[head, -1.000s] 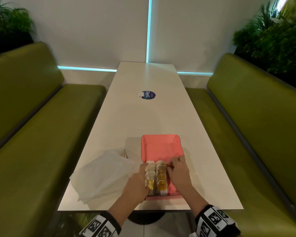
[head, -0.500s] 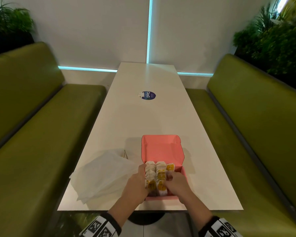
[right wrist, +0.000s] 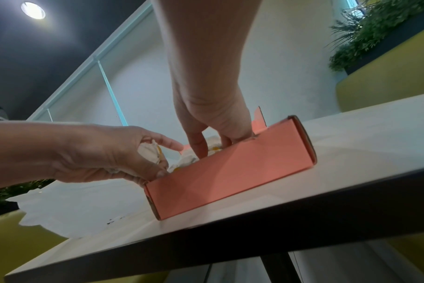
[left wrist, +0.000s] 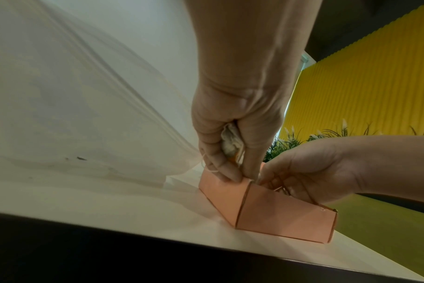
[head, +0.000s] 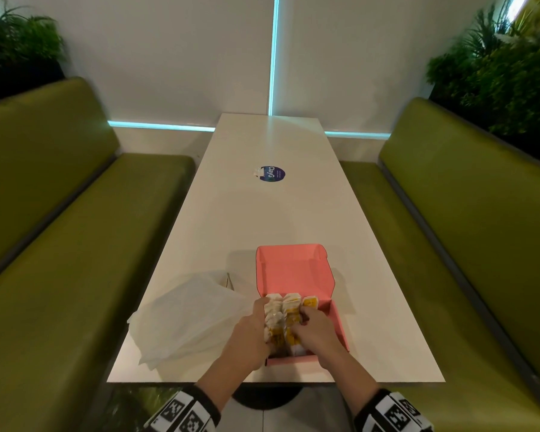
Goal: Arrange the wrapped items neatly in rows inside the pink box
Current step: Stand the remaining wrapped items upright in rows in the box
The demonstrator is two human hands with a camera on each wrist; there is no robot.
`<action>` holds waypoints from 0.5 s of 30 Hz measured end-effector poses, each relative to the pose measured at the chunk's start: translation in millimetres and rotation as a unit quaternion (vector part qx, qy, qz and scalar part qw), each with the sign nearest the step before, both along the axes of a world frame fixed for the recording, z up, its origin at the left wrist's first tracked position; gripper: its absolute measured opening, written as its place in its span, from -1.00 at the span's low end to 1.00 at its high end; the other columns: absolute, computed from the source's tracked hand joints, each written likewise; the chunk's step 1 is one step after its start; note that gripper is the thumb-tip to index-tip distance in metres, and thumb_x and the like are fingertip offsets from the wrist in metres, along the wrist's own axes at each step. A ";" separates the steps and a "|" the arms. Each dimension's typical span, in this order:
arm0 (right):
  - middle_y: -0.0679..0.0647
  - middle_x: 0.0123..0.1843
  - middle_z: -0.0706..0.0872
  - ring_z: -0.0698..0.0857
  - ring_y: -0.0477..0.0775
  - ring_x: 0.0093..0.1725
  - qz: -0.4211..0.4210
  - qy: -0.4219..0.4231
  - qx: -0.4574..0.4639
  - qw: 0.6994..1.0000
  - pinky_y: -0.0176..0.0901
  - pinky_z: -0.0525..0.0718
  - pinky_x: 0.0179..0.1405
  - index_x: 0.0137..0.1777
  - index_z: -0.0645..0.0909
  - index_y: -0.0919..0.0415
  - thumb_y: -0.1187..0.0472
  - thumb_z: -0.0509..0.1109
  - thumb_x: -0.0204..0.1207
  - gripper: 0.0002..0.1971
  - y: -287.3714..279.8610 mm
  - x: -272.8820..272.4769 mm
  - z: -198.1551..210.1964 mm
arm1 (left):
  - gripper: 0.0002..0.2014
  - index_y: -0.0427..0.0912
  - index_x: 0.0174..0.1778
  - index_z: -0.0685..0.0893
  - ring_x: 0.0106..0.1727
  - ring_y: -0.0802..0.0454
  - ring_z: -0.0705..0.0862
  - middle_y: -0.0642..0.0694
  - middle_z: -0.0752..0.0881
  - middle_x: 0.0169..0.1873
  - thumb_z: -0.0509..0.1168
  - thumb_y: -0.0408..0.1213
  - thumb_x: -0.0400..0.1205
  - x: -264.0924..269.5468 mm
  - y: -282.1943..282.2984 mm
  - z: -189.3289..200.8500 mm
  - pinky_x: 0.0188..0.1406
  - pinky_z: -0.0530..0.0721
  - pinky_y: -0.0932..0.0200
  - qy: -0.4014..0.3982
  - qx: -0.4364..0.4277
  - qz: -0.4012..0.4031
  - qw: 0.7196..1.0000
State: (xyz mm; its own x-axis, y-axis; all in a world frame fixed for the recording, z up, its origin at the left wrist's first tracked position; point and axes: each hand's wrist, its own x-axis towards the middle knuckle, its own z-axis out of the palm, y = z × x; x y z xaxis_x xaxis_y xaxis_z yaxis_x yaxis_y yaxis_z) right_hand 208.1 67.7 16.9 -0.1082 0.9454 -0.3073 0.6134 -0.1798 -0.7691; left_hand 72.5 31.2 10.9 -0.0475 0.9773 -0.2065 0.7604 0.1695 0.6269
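Observation:
The pink box [head: 338,325] stands open at the table's near edge, its lid [head: 293,269] folded back flat. White and yellow wrapped items [head: 276,313] fill two rows along its left side. One more wrapped item [head: 310,304] stands at the far end of a third row. My left hand [head: 250,335] is at the box's left wall, its fingers curled round a wrapped item [left wrist: 230,141]. My right hand [head: 312,332] reaches into the box [right wrist: 230,172], thumb and fingers pinching wrapped items [right wrist: 213,146] of the second row. The items under both hands are hidden.
A crumpled white plastic bag [head: 184,319] lies just left of the box. A round blue sticker [head: 273,174] sits mid-table. Green benches [head: 75,244] flank the long white table [head: 293,213], and the box stands close to its near edge.
My right hand has moved left and nearer, from the box's right part onto the second row. This uncovered a single item at the far end of a third row. The left hand stayed.

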 end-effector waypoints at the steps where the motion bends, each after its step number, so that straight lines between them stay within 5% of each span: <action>1: 0.02 0.05 0.62 0.58 -0.05 -0.04 -0.005 0.002 -0.004 1.000 -0.18 0.60 0.08 0.33 0.53 0.18 0.16 0.23 0.62 -0.69 0.4 0.2 -0.4 | -0.37 0.03 0.52 0.18 0.17 0.09 0.63 -0.01 0.62 0.22 0.35 -0.13 0.60 -0.3 0.2 -1.1 0.23 0.60 0.26 -0.004 0.000 0.001 1.000; 7: -0.04 0.02 0.54 0.58 -0.06 0.02 0.002 0.004 -0.022 1.000 -0.22 0.59 0.13 0.41 0.45 0.16 0.18 0.19 0.63 -0.64 0.5 -2.3 0.2 | -0.35 0.04 0.52 0.16 0.15 0.07 0.64 -0.01 0.62 0.22 0.36 -0.13 0.58 -1.3 0.4 -3.1 0.22 0.63 0.23 -0.008 -0.003 -0.002 1.000; 12: 0.05 0.30 0.59 0.50 -0.06 0.09 -0.003 0.021 -0.047 0.999 -0.21 0.55 0.14 0.43 0.45 0.13 0.19 0.27 0.60 -0.60 4.1 3.5 -1.0 | -0.36 0.03 0.50 0.19 0.05 0.13 0.64 0.00 0.64 0.17 0.38 -0.16 0.57 -1.7 -0.8 -1.4 0.08 0.60 0.33 -0.035 0.008 -0.001 0.999; 15: 0.07 0.25 0.65 0.59 -0.02 0.08 -0.014 -0.009 -0.051 0.999 -0.20 0.62 0.06 0.36 0.51 0.16 0.22 0.36 0.52 -0.61 7.9 10.1 -3.8 | -0.44 -0.01 0.46 0.29 0.06 0.06 0.67 -0.07 0.67 0.13 0.36 -0.16 0.59 -1.7 -0.1 -1.2 0.14 0.65 0.22 -0.041 -0.021 0.031 0.998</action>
